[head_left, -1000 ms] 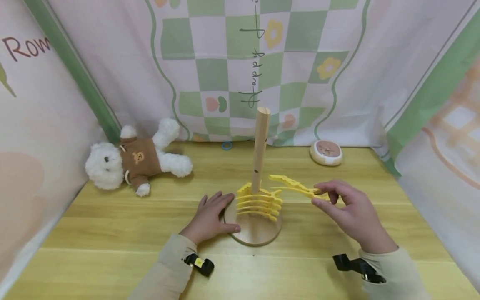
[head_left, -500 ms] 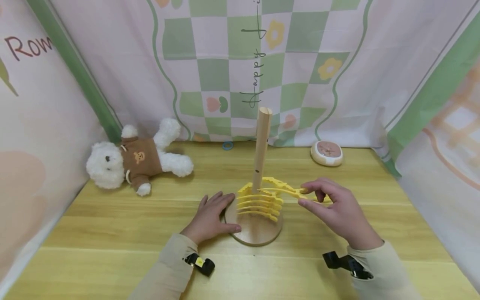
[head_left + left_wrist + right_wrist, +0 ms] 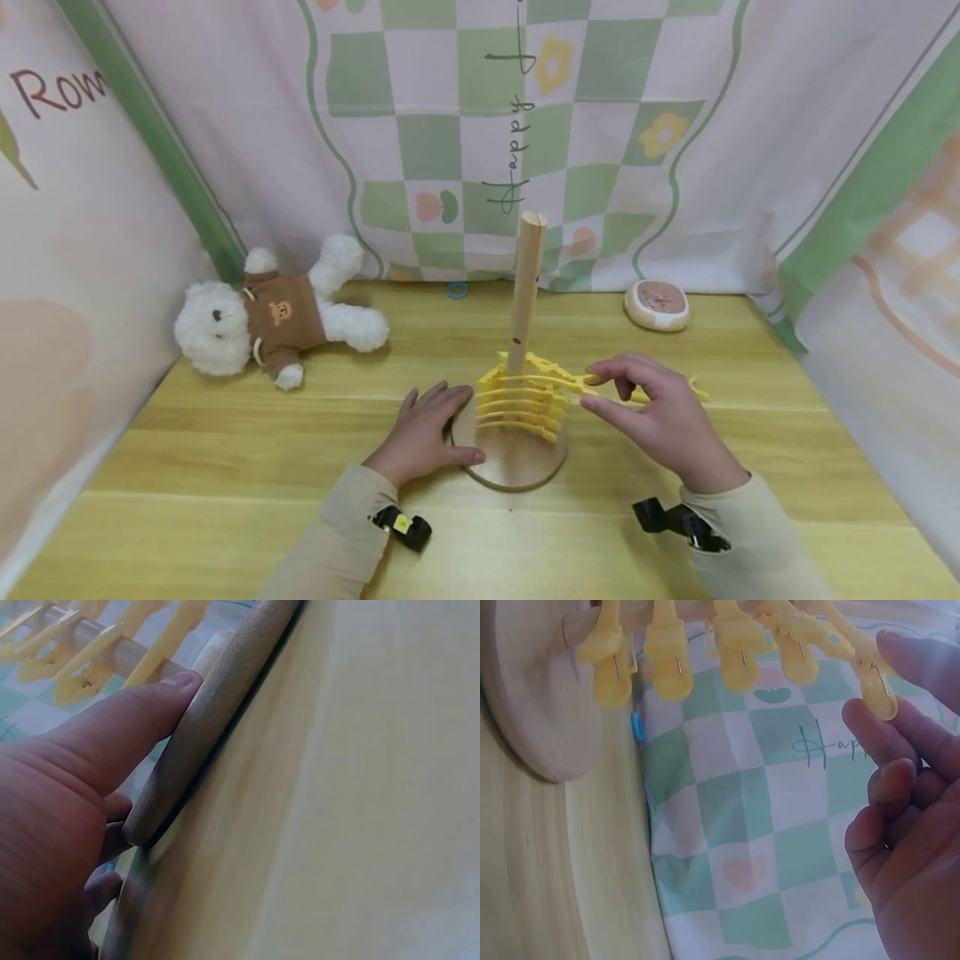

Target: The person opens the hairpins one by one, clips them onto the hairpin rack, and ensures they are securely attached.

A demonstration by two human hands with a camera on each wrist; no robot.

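An upright wooden post (image 3: 527,283) rises from a round wooden base (image 3: 517,468). Around its lower part sits a stack of yellow alligator hair clips (image 3: 517,404). My left hand (image 3: 422,442) rests at the base's left edge, fingers spread; in the left wrist view its thumb (image 3: 154,705) lies on the rim. My right hand (image 3: 660,417) pinches the tail of another yellow hair clip (image 3: 876,694) between thumb and fingers. That clip's two arms lie on either side of the post, just above the stack. Whether its teeth touch the post I cannot tell.
Partly hidden behind my right hand, another yellow piece (image 3: 699,388) lies on the wooden table (image 3: 225,467). A white plush toy (image 3: 285,312) in a brown top lies at the left. At the back are a small blue ring (image 3: 457,290) and a round-cornered clock (image 3: 657,305).
My right hand has moved left with the hair clip, from right of the post until the clip's arms stand around it. My left hand has stayed on the base.
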